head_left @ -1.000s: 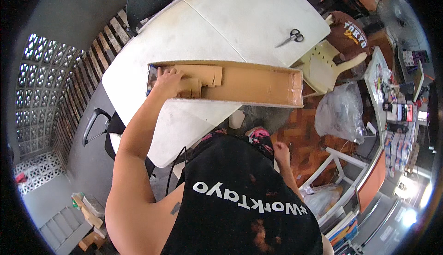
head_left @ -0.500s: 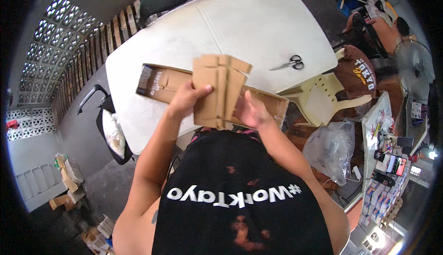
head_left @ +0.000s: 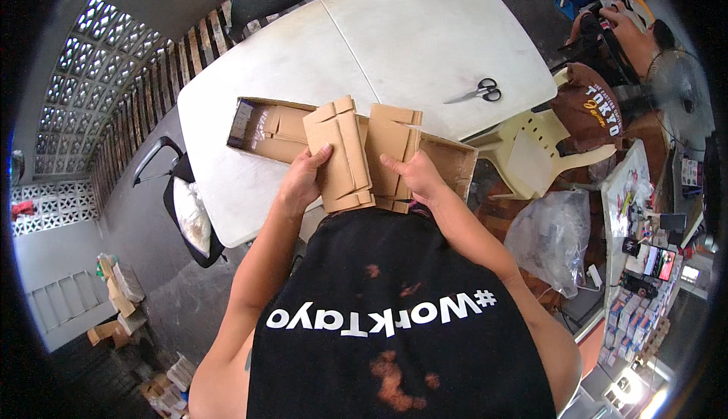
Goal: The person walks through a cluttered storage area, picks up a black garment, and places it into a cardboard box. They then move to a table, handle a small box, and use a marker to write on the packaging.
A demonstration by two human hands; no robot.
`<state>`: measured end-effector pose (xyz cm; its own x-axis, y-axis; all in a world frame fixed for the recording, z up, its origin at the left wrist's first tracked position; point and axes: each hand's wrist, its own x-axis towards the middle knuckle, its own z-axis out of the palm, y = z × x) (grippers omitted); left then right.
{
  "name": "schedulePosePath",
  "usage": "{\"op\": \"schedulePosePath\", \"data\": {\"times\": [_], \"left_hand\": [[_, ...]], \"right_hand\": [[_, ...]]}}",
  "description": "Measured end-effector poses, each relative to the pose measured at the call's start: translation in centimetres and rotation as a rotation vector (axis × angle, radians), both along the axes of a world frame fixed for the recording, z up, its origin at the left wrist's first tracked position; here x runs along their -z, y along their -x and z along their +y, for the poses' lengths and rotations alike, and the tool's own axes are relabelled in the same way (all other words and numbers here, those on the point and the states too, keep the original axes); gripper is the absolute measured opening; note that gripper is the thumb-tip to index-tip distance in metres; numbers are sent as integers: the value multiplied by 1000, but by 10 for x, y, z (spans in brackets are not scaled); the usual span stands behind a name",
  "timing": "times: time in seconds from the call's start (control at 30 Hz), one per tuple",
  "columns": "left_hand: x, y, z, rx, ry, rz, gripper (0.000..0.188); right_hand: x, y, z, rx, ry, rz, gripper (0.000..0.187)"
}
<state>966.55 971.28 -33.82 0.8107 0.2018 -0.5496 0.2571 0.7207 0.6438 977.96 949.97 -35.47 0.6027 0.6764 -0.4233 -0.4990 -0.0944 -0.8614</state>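
Observation:
My left hand [head_left: 305, 175] grips a folded piece of brown cardboard [head_left: 336, 150], thumb on its face. In my right hand [head_left: 415, 174] is a second flattened cardboard piece [head_left: 388, 142], with a slit flap at its upper corner. The two pieces stand side by side, their lower ends close to my shirt. Behind them a long, shallow open cardboard box [head_left: 267, 132] lies across the near edge of the white table; the held pieces hide its middle. Loose cardboard shows inside its left end. Black-handled scissors [head_left: 478, 92] rest on the table to the right, blades pointing left.
The white folding table [head_left: 280, 55] fills the middle. A cream plastic chair [head_left: 527, 153] stands at its right corner, with a clear plastic bag [head_left: 550, 241] below. A black chair [head_left: 188, 210] holding a white bag is at left. Far right, a person [head_left: 633, 40] sits near a fan [head_left: 675, 89].
The cardboard pieces, overlapped before, are now apart, one in each hand. My right hand has closed on its piece; earlier its fingers were loose beside the stack.

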Motion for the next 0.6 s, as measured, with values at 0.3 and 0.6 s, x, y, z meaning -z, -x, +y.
{"op": "schedulePosePath", "data": {"times": [0.3,0.6], "left_hand": [[24,-19,-29,452,-1336,-202,43],[61,-27,127,382,-1557,951,106]], "right_hand": [[-4,26,5,74,-373,553,54],[-4,25,-35,252,-520,535,69]]}}
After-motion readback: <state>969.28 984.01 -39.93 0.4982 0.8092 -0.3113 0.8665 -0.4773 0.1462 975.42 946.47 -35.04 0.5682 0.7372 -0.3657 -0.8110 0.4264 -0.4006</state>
